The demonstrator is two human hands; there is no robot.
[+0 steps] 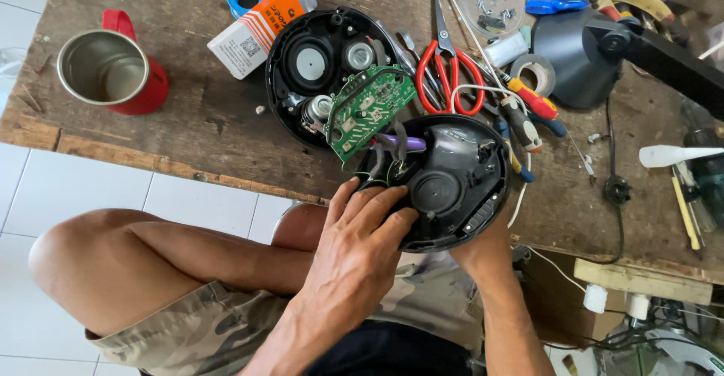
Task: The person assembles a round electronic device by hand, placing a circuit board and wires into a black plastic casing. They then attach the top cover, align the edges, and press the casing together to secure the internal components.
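The left hand (360,229) lies spread over the near rim of a glossy black plastic shell half (445,184), fingers loosely curled with their tips pressing into the tangle of wires at the shell's edge; it closes on nothing, only rests and probes. The right hand (483,244) is mostly hidden beneath that same shell, cupping it from below at the tabletop edge, and how far its fingers wrap cannot be made out. The shell is a rounded, bowl-like oval with a ribbed circular disc moulded at its centre, held just beyond the left fingertips. Above those fingertips a green circuit board (367,110) with small silver components tilts upward, joined to the shell by thin wires and a smooth purple cylindrical part (403,144). Further beyond the left hand sits the second shell half (320,63), also black, carrying a round white-centred speaker cone and a smaller metal-faced one. Beyond the right hand lie red-handled scissors (450,78) with steel blades and a roll of dark tape (537,74). Far to the left of both hands stands a red mug (113,70) with a dull metal interior, on the rough, scratched wooden tabletop (188,119).
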